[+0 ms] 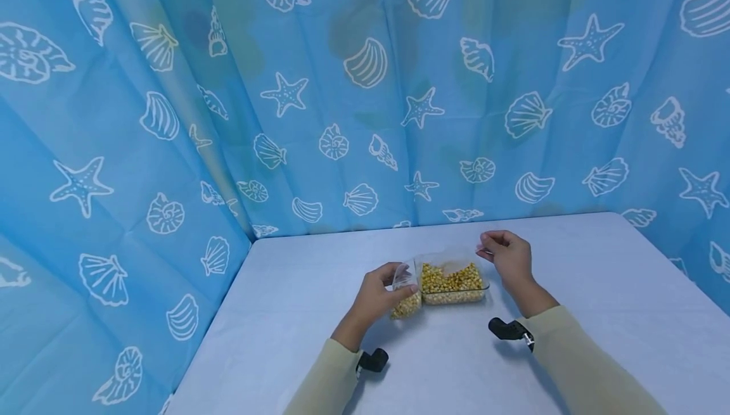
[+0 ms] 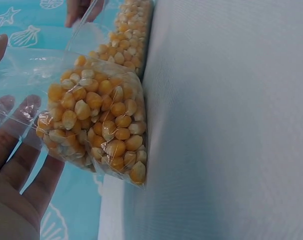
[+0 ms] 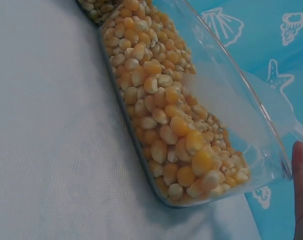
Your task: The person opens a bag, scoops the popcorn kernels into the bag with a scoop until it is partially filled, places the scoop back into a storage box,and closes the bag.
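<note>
A clear plastic bag (image 1: 407,306) partly filled with yellow corn kernels stands on the table, touching or close to the left end of a glass container. My left hand (image 1: 379,291) holds the bag near its upper part, thumb on the near side and fingers behind. The rectangular glass container (image 1: 456,291) holds many loose corn kernels (image 3: 161,107). In the right wrist view a translucent whitish scoop (image 3: 216,95) dips into the kernels at the back. My right hand (image 1: 509,260) pinches its handle end beyond the container's right side.
A white cloth covers the table (image 1: 285,313). Behind and to the left hangs a blue curtain (image 1: 319,174) with white shell and starfish prints. Black wrist cameras (image 1: 373,360) sit on both forearms, over beige sleeves (image 1: 582,351).
</note>
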`<state>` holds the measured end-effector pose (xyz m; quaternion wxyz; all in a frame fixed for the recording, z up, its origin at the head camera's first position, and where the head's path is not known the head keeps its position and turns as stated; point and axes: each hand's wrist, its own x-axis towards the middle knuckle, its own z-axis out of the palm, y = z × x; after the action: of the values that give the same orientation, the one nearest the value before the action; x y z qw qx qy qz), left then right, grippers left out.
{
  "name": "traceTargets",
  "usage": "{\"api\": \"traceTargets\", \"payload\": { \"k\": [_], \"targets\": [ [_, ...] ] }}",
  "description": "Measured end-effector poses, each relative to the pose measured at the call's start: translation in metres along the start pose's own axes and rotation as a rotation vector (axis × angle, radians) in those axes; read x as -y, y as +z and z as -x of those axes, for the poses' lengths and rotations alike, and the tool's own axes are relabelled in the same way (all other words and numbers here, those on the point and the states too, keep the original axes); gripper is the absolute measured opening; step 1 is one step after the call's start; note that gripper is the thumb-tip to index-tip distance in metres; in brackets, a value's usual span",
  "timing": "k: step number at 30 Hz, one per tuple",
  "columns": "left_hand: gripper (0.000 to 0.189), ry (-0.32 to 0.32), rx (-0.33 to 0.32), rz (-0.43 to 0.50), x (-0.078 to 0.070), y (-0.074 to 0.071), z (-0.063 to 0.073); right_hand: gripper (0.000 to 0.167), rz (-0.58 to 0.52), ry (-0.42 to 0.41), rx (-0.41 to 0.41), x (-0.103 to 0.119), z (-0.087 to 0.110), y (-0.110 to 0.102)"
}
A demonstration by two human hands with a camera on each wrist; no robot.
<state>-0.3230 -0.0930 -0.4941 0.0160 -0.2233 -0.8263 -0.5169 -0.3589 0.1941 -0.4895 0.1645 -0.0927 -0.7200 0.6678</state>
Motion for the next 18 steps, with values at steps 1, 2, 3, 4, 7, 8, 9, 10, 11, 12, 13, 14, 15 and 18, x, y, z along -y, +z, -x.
{"api": "traceTargets", "payload": {
  "k": [1,2,3,4,7,8,9,10,11,12,13,14,15,18],
  "targets": [
    [0.056,-0.003,-0.001,-0.001,-0.001,0.000,0.000,0.025,-0.002,0.030,0.011,0.000,0.000,-0.001],
    [0.057,-0.007,-0.001,-0.003,-0.001,0.000,0.000,0.025,-0.009,0.063,0.019,0.000,0.000,-0.001],
    [0.058,-0.009,-0.001,-0.004,-0.001,0.000,0.000,0.026,-0.021,0.091,0.030,0.000,-0.001,-0.002],
    [0.058,-0.010,-0.001,-0.004,-0.001,0.000,0.000,0.025,-0.029,0.124,0.042,0.001,-0.001,-0.003],
    [0.058,-0.015,-0.001,-0.005,-0.001,0.000,0.000,0.029,-0.036,0.186,0.091,0.004,-0.001,-0.006],
    [0.058,-0.016,-0.001,-0.006,0.000,0.000,0.000,0.030,-0.032,0.200,0.106,0.005,0.000,-0.007],
    [0.057,-0.016,-0.001,-0.007,0.000,0.000,0.000,0.031,-0.023,0.211,0.125,0.007,0.000,-0.009],
    [0.057,-0.017,-0.001,-0.008,0.000,0.001,0.000,0.032,-0.008,0.216,0.144,0.009,0.001,-0.010],
    [0.057,-0.018,-0.001,-0.008,0.000,0.001,0.000,0.033,0.010,0.218,0.165,0.010,0.001,-0.010],
    [0.056,-0.018,-0.001,-0.006,0.000,0.000,0.000,0.033,0.026,0.219,0.185,0.011,0.001,-0.011],
    [0.056,-0.016,-0.001,-0.005,0.000,0.000,0.000,0.034,0.039,0.218,0.206,0.013,0.002,-0.011],
    [0.055,-0.015,-0.001,-0.004,0.000,0.000,0.000,0.034,0.044,0.220,0.222,0.014,0.002,-0.012],
    [0.054,-0.014,-0.001,-0.004,-0.001,0.000,0.000,0.034,0.048,0.219,0.236,0.015,0.002,-0.012],
    [0.051,-0.019,-0.003,-0.004,-0.002,0.000,0.000,0.034,0.043,0.230,0.263,0.016,0.002,-0.012]
  ]
}}
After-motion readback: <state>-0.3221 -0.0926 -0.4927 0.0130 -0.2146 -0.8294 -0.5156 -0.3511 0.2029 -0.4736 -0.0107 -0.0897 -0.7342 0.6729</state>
